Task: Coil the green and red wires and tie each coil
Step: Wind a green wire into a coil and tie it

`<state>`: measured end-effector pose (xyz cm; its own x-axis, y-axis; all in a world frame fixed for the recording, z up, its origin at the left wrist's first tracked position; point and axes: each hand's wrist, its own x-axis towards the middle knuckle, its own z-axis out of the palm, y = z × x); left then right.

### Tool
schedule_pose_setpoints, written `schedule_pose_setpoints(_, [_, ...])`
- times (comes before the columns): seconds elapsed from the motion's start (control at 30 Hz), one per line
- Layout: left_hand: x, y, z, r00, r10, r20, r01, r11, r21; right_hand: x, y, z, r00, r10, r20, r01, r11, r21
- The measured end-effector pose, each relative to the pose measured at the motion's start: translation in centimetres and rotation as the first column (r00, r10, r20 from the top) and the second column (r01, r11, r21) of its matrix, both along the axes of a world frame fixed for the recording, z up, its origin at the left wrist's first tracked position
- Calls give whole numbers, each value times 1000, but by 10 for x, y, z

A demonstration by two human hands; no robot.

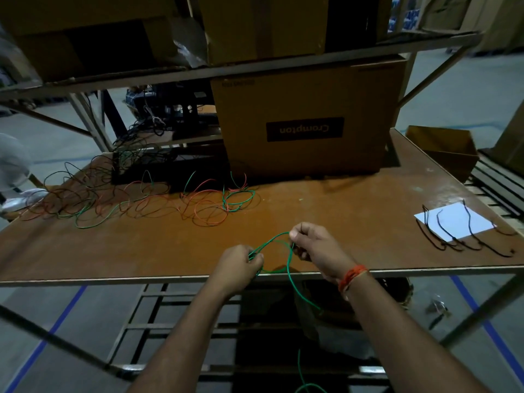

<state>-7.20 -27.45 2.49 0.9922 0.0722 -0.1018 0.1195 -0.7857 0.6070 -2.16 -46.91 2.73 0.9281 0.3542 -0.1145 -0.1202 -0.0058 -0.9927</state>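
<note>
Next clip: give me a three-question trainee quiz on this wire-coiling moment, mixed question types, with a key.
1. True or false: both the left hand and the right hand grip the green wire.
2. Where do the black ties lie? A) on and beside the white paper, to the person's right; B) inside the big cardboard box; C) in the wire pile.
3. Fill in: the free end of the green wire hangs over the table's ____ edge.

Key: 1 true; 2 A; 3 near (front).
</note>
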Motion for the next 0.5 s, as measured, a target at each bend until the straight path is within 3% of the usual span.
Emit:
schedule_pose_setpoints(0.03, [0,1,0,1000,-3,-2,3,999,35,-2,2,0,994,-14,113,26,993,-111])
schedule_pose_setpoints(0.1, [2,-1,1,1000,-7,7,7,993,116,-7,8,3,987,-82,141,96,990,-101])
schedule_pose_setpoints(0.23, [8,1,-3,1000,12,2,-12,972,234,-2,6,11,956,-151,-251,230,918,322])
schedule_pose_setpoints(0.3, [8,10,-12,999,30,-15,-25,961,274,4,-4,18,928,-128,-350,297,821,488])
schedule_pose_setpoints(0.37, [7,22,-22,997,60,-39,-45,951,306,9,-17,23,912,-52,-407,336,665,667])
schedule_pose_setpoints(0.43, [5,32,-29,992,102,-79,-72,943,325,14,-29,31,915,9,-403,346,493,798])
schedule_pose_setpoints(0.5, [0,43,-35,983,143,-120,-95,937,336,19,-40,42,930,-2,-367,333,426,842])
